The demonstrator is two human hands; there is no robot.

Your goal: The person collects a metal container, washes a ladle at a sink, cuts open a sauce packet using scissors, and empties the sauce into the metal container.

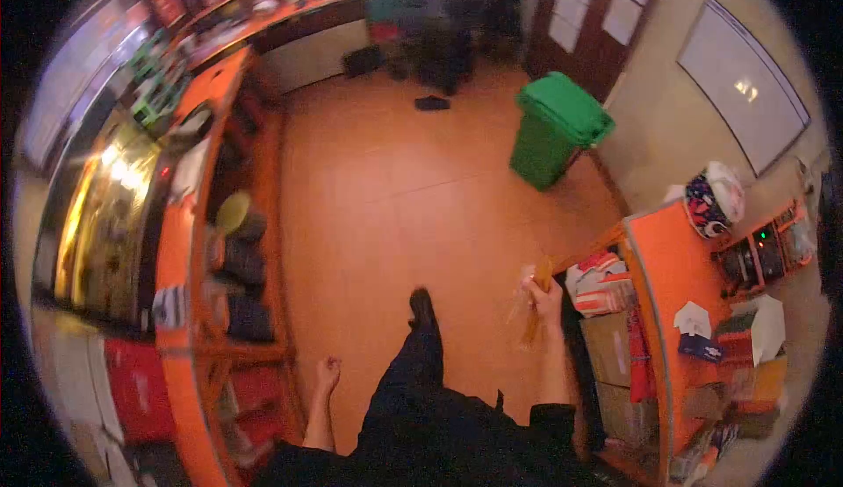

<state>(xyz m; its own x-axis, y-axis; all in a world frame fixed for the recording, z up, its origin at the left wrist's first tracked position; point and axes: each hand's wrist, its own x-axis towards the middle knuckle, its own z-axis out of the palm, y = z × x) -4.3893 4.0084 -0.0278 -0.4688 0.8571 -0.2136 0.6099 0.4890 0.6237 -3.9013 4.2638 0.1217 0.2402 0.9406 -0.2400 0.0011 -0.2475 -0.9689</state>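
Note:
My right hand (546,301) is closed around a yellowish, partly see-through strip-like item (532,329), perhaps plastic wrapping. Blur hides its exact kind. It hangs over the floor, beside the shelf unit on the right. My left hand (328,373) hangs low on the left, its fingers curled in, and nothing shows in it. One dark shoe (422,304) is stretched forward on the floor between my hands.
A green lidded bin (562,127) stands ahead on the right. An orange-topped shelf unit (660,311) with folded cloth and boxes is close on the right. Along the left runs an orange counter (180,250) with a television (105,215). A dark-clothed person (448,30) is at the back.

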